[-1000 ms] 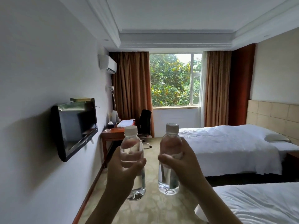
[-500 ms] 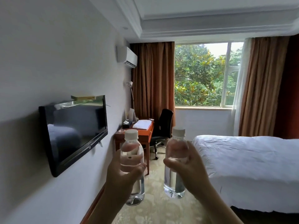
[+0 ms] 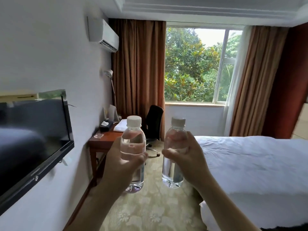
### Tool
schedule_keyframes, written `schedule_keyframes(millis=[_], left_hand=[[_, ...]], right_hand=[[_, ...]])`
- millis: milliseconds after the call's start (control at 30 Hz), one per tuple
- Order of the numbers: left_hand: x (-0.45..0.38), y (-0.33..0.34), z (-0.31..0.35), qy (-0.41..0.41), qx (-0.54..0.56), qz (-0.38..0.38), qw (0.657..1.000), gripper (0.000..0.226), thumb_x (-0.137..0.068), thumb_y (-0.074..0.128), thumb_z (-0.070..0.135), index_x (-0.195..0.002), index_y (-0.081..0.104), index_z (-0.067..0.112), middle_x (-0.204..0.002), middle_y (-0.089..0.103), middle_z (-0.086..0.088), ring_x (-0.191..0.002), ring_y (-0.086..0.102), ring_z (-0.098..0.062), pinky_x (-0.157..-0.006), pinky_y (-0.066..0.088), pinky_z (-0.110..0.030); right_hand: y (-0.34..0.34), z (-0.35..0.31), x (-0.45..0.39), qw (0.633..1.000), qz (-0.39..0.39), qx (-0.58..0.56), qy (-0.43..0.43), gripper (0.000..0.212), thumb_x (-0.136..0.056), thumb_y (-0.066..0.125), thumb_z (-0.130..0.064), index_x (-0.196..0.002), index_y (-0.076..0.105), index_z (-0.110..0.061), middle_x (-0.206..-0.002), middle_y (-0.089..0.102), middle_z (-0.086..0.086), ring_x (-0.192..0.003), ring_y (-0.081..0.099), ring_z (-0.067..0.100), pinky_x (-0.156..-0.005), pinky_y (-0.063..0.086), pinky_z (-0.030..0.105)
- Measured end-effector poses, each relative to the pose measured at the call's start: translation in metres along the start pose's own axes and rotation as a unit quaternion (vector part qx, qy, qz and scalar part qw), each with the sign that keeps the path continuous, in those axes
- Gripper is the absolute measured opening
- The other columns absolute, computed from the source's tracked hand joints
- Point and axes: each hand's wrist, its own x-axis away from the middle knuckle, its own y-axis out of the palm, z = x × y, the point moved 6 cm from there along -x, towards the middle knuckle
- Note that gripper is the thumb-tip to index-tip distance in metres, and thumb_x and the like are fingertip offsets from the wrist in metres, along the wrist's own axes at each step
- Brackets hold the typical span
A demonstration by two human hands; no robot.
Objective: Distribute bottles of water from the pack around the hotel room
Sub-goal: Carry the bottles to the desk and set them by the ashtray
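Two clear water bottles with white caps are held upright in front of me. My left hand (image 3: 122, 161) grips the left bottle (image 3: 133, 139) round its middle, thumb across the front. My right hand (image 3: 184, 161) grips the right bottle (image 3: 173, 174) the same way. The bottles stand side by side, a small gap between them, above the carpet. No pack of bottles is in view.
A wooden desk (image 3: 104, 140) stands ahead by the left wall with a tissue box, a folded white towel (image 3: 120, 126) and a glass ashtray. A black office chair (image 3: 154, 121) is behind it. A wall TV (image 3: 33, 137) juts out on the left. A white bed (image 3: 253, 164) fills the right.
I have walked forward along the aisle: the desk, chair and window are nearer and larger, and the TV has slid to the left edge. Both hands keep their grip on the bottles.
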Motion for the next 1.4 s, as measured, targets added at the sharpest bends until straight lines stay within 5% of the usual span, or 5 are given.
schedule_keyframes(millis=[367, 833, 1100, 1233, 1400], left_hand=[[-0.209, 0.092, -0.19, -0.02, 0.001, 0.052, 0.998, 0.054, -0.057, 0.079, 0.041, -0.107, 0.063, 0.027, -0.091, 0.071, 0.005, -0.083, 0.071, -0.012, -0.066, 0.056, -0.02], [-0.461, 0.113, -0.385, -0.049, 0.021, 0.085, 0.995, 0.056, -0.064, 0.087, 0.014, -0.113, 0.059, 0.02, -0.094, 0.07, 0.002, -0.089, 0.071, -0.015, -0.074, 0.056, -0.022], [-0.626, 0.12, -0.53, -0.061, 0.072, 0.074, 0.993, 0.052, -0.066, 0.082, 0.004, -0.111, 0.058, 0.013, -0.09, 0.065, 0.005, -0.083, 0.065, -0.009, -0.07, 0.054, -0.02], [-0.696, 0.124, -0.587, -0.077, 0.043, 0.059, 0.994, 0.048, -0.069, 0.081, 0.007, -0.11, 0.06, 0.019, -0.093, 0.063, 0.005, -0.084, 0.064, -0.008, -0.07, 0.053, -0.022], [-0.768, 0.117, -0.658, -0.087, -0.017, 0.098, 0.991, 0.047, -0.065, 0.08, 0.022, -0.109, 0.061, 0.021, -0.083, 0.065, 0.005, -0.076, 0.065, -0.01, -0.069, 0.057, -0.026]], right_hand=[[0.011, 0.201, -0.239, 0.998, -0.013, -0.066, -0.012, 0.055, -0.051, 0.077, -0.043, -0.095, 0.059, -0.016, -0.081, 0.07, -0.019, -0.069, 0.066, 0.0, -0.065, 0.052, 0.023], [0.107, 0.38, -0.519, 0.992, -0.097, -0.086, 0.005, 0.044, -0.06, 0.078, -0.031, -0.099, 0.059, -0.023, -0.087, 0.067, -0.005, -0.078, 0.068, 0.016, -0.069, 0.06, 0.036], [0.185, 0.484, -0.667, 0.992, -0.099, -0.071, 0.033, 0.049, -0.055, 0.077, -0.04, -0.098, 0.06, -0.026, -0.087, 0.068, -0.004, -0.077, 0.068, 0.013, -0.066, 0.057, 0.028], [0.21, 0.534, -0.736, 0.99, -0.111, -0.077, 0.049, 0.047, -0.057, 0.081, -0.034, -0.098, 0.06, -0.024, -0.087, 0.067, 0.004, -0.078, 0.069, 0.023, -0.068, 0.059, 0.036], [0.251, 0.605, -0.822, 0.983, -0.14, -0.102, 0.054, 0.035, -0.063, 0.08, -0.019, -0.092, 0.06, -0.021, -0.082, 0.068, -0.007, -0.072, 0.068, 0.011, -0.062, 0.054, 0.023]])
